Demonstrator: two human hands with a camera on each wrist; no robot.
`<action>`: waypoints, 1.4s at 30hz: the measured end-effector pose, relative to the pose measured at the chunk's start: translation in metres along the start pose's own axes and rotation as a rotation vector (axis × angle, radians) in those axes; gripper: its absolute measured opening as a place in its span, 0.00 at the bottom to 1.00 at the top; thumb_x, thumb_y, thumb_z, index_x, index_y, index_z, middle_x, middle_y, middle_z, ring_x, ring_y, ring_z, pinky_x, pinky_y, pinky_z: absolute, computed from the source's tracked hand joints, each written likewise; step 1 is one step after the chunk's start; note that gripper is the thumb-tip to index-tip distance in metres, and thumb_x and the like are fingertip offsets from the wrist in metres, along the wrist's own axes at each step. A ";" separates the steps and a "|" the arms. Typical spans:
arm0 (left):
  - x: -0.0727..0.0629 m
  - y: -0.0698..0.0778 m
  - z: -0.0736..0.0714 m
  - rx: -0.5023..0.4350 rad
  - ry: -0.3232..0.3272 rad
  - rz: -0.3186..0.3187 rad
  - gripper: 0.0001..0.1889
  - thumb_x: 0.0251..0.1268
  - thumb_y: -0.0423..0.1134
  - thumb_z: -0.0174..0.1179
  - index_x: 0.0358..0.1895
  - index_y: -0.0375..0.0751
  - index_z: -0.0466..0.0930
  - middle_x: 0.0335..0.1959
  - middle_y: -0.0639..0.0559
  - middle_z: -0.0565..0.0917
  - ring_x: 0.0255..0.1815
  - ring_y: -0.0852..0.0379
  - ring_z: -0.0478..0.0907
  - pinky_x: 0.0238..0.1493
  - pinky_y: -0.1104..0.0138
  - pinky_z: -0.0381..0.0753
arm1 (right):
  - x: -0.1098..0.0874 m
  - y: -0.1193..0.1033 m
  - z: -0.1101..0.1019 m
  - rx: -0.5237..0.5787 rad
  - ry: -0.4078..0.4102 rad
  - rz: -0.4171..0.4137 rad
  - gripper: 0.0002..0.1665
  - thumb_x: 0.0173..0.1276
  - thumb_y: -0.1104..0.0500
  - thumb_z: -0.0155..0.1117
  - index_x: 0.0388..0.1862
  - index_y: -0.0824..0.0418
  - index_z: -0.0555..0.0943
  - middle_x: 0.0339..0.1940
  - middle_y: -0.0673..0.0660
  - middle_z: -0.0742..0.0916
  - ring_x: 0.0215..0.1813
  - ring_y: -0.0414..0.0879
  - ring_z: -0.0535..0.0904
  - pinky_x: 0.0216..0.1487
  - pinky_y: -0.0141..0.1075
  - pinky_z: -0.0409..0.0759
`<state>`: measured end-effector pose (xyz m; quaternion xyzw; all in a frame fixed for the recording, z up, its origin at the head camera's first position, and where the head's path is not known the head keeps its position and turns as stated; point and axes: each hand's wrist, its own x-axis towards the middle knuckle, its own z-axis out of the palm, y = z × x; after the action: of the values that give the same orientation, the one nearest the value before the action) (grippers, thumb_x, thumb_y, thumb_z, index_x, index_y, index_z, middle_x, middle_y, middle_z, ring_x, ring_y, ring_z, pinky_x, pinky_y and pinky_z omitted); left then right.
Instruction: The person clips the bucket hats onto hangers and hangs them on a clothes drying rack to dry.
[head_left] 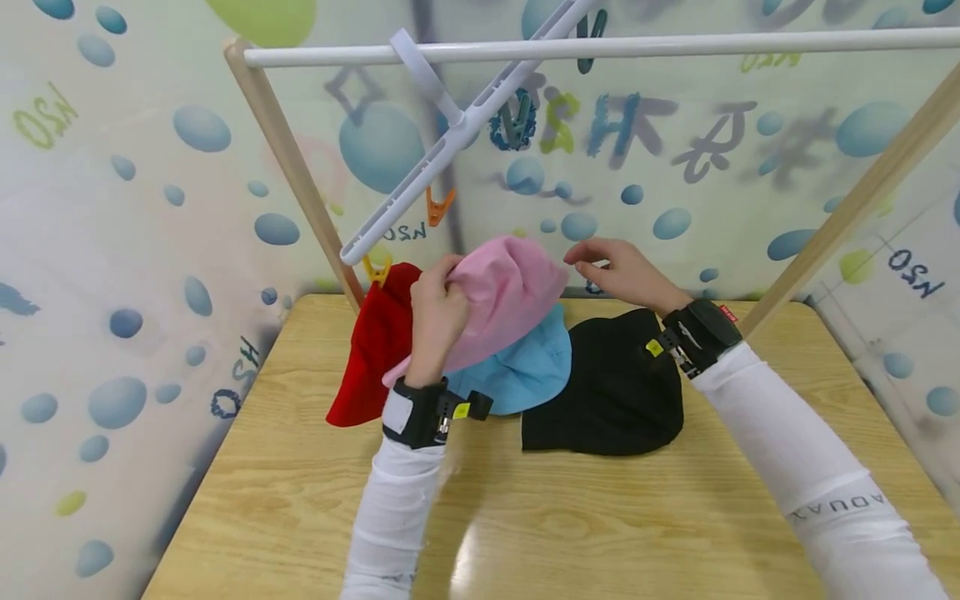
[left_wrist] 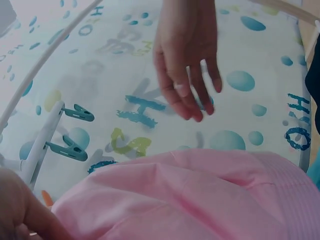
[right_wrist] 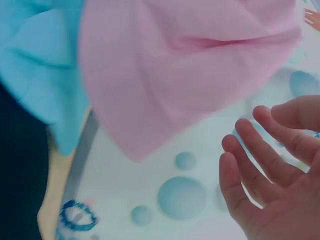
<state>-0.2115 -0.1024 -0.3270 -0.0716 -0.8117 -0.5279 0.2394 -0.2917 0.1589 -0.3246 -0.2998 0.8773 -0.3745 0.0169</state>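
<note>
A pink bucket hat point(head_left: 510, 292) is held up by my left hand point(head_left: 438, 312), whose fingers and thumb grip its left side in the head view. Off the hat's right side, my right hand point(head_left: 626, 271) is in the air, its fingers loosely bent and apart from the cloth. The right wrist view shows that hand point(right_wrist: 280, 165) with nothing in it. Behind and below the pink hat lie a light blue hat point(head_left: 532, 367) and a black hat point(head_left: 615, 383). A red hat point(head_left: 382, 342) hangs at the left from a yellow clip point(head_left: 377, 271).
A white hanger point(head_left: 457, 133) with clips hangs slantwise from the white rail point(head_left: 675, 46) above the hats. An orange clip point(head_left: 438, 207) and green clips point(head_left: 516, 117) hang from it. Wooden posts point(head_left: 300, 175) stand at both ends of the wooden table point(head_left: 570, 525).
</note>
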 end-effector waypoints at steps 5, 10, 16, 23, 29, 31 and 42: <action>-0.003 -0.004 -0.006 0.013 0.034 -0.067 0.16 0.61 0.23 0.45 0.47 0.30 0.82 0.36 0.39 0.83 0.36 0.44 0.75 0.40 0.56 0.75 | 0.020 -0.024 -0.001 0.049 0.045 -0.020 0.17 0.75 0.62 0.51 0.58 0.68 0.75 0.54 0.63 0.81 0.57 0.56 0.75 0.55 0.48 0.73; -0.003 -0.009 -0.011 0.021 0.071 -0.093 0.17 0.62 0.23 0.43 0.46 0.30 0.82 0.38 0.39 0.83 0.36 0.44 0.75 0.40 0.56 0.75 | 0.041 -0.052 0.003 0.122 0.073 -0.052 0.19 0.75 0.60 0.51 0.62 0.66 0.72 0.56 0.60 0.80 0.58 0.52 0.75 0.57 0.44 0.72; -0.004 -0.008 -0.019 0.015 0.099 -0.099 0.17 0.64 0.24 0.43 0.47 0.31 0.82 0.39 0.40 0.83 0.36 0.45 0.75 0.38 0.58 0.74 | 0.064 -0.081 0.014 0.182 0.087 -0.101 0.20 0.75 0.60 0.52 0.63 0.63 0.72 0.58 0.55 0.80 0.59 0.47 0.75 0.55 0.39 0.73; -0.004 -0.009 -0.020 -0.023 0.131 -0.105 0.17 0.66 0.24 0.43 0.48 0.31 0.82 0.42 0.41 0.83 0.40 0.46 0.75 0.42 0.59 0.76 | 0.084 -0.091 0.034 0.308 0.130 -0.220 0.22 0.75 0.65 0.50 0.66 0.66 0.70 0.63 0.58 0.77 0.61 0.50 0.74 0.59 0.38 0.71; -0.003 -0.009 -0.014 -0.059 0.143 -0.131 0.18 0.65 0.24 0.42 0.47 0.31 0.82 0.40 0.41 0.83 0.38 0.46 0.76 0.37 0.60 0.75 | 0.085 -0.093 0.042 0.374 0.188 -0.255 0.17 0.74 0.66 0.52 0.60 0.68 0.74 0.58 0.58 0.79 0.60 0.52 0.74 0.59 0.39 0.72; -0.002 -0.008 -0.011 -0.079 0.137 -0.136 0.18 0.64 0.24 0.42 0.47 0.31 0.82 0.40 0.41 0.83 0.38 0.46 0.75 0.37 0.60 0.76 | 0.085 -0.093 0.042 0.372 0.197 -0.253 0.16 0.73 0.67 0.52 0.58 0.68 0.75 0.57 0.58 0.79 0.59 0.51 0.75 0.58 0.39 0.73; -0.004 -0.010 -0.001 -0.105 0.139 -0.133 0.17 0.65 0.24 0.43 0.46 0.32 0.82 0.39 0.42 0.84 0.37 0.47 0.75 0.37 0.61 0.75 | 0.089 -0.092 0.040 0.330 0.191 -0.321 0.10 0.72 0.67 0.54 0.50 0.68 0.73 0.54 0.60 0.81 0.57 0.48 0.75 0.52 0.39 0.75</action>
<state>-0.2111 -0.1076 -0.3370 0.0070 -0.7674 -0.5880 0.2555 -0.3071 0.0359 -0.2750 -0.3915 0.7430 -0.5373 -0.0770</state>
